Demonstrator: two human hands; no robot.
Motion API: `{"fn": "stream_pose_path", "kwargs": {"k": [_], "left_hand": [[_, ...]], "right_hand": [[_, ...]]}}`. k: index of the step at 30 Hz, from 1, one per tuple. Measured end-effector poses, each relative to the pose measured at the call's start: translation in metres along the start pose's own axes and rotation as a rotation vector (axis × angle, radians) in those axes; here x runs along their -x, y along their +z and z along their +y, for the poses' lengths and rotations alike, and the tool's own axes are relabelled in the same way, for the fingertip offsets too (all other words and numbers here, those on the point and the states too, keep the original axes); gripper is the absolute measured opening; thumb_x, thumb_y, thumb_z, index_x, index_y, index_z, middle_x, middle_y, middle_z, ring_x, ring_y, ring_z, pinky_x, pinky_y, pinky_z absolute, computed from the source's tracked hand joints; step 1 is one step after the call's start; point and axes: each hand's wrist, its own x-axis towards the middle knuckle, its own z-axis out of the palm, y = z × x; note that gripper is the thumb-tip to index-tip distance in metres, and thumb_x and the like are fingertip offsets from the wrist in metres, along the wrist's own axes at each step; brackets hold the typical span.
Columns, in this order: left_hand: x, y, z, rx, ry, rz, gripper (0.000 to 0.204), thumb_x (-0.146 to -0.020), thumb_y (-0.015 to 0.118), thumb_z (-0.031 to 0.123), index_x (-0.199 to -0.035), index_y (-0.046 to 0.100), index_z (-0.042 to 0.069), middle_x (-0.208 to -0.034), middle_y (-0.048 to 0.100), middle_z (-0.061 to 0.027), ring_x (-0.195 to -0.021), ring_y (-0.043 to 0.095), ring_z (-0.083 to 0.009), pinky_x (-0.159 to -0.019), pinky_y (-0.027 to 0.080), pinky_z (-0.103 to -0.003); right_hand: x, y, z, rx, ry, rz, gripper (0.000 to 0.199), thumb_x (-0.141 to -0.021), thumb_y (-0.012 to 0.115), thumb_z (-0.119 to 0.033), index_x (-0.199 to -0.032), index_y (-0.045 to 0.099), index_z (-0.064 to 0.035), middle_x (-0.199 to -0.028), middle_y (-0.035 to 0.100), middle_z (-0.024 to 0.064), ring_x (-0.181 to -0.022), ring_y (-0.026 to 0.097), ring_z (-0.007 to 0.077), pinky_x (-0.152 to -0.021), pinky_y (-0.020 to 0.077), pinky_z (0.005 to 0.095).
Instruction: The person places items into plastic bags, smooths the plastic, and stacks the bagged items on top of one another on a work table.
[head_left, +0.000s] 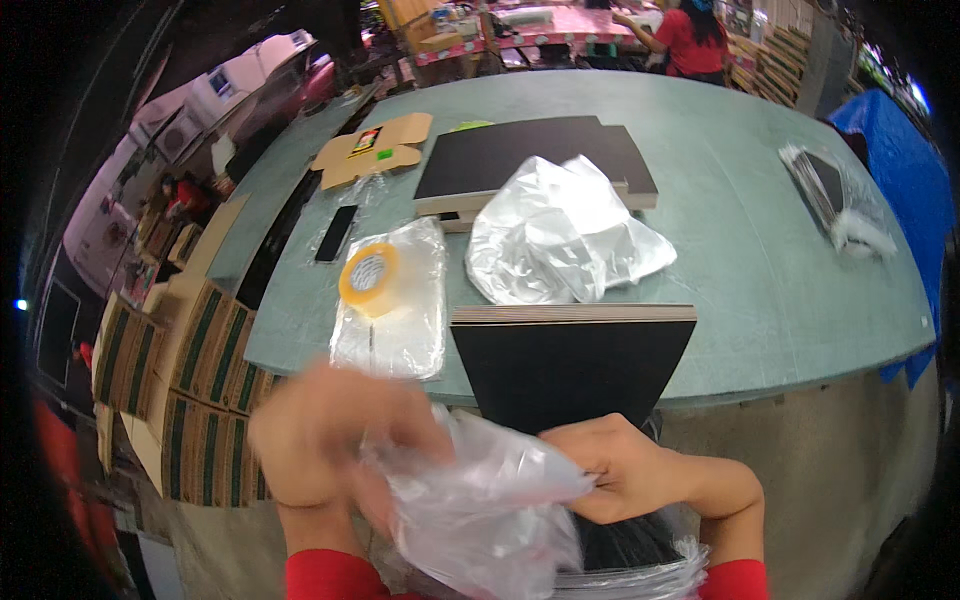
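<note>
A crinkled clear plastic bag (490, 500) stretches between my two hands in front of my body. My left hand (345, 430) is smeared by motion, but its fingers curl around the bag's left side. The fingers of my right hand (615, 465) pinch the bag's right edge. Just beyond my hands, a stack of black boards (575, 365) rests at the table's near edge, its layered pale edges facing up. Below my right hand lie another black surface (625, 540) and layered clear plastic (640, 582), partly hidden by the bag and my arm.
On the green table (740, 250) sit a crumpled silvery plastic sheet (560, 235), black boards (520, 150), a tape roll (368, 280) on flat clear bags (400, 345), a phone (336, 234), flattened cardboard (375, 150) and a wrapped bundle (835, 195). Cartons (205, 400) stand left; a person (690, 40) is beyond.
</note>
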Motion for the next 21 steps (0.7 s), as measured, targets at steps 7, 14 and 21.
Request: {"fn": "stream_pose_path", "kwargs": {"k": [7,14,21], "left_hand": [[-0.083,-0.029,-0.294,0.136,-0.744,0.347,0.043,-0.079,0.050,0.045,-0.074,0.052,0.002,-0.050,0.048,-0.0054,-0.035,0.044,-0.0130,-0.029,0.034,-0.026],[-0.099,0.002,-0.365,0.397,-0.667,0.398,0.030,-0.077,0.049,0.030,-0.075,0.050,0.000,-0.045,0.045,-0.0076,-0.029,0.041,-0.0139,-0.025,0.030,-0.027],[-0.054,0.004,-0.324,0.450,-0.219,0.787,0.030,-0.082,0.046,0.015,-0.105,0.033,0.002,-0.065,0.049,-0.0098,-0.035,0.042,-0.0113,-0.027,0.034,-0.023]], "right_hand": [[0.053,0.027,0.128,0.676,0.803,-0.212,0.033,-0.066,0.059,-0.017,-0.095,0.056,-0.0030,-0.089,0.059,0.0175,-0.083,0.057,0.0324,-0.072,0.0455,0.0402],[0.016,-0.002,0.062,0.794,0.249,-0.065,0.038,-0.070,0.064,-0.027,-0.098,0.055,-0.0030,-0.095,0.057,0.0125,-0.090,0.054,0.0295,-0.079,0.0433,0.0354],[0.001,-0.009,0.064,0.384,0.323,0.231,0.027,-0.072,0.064,-0.016,-0.092,0.058,0.0009,-0.087,0.058,0.0095,-0.077,0.057,0.0188,-0.065,0.0465,0.0269]]}}
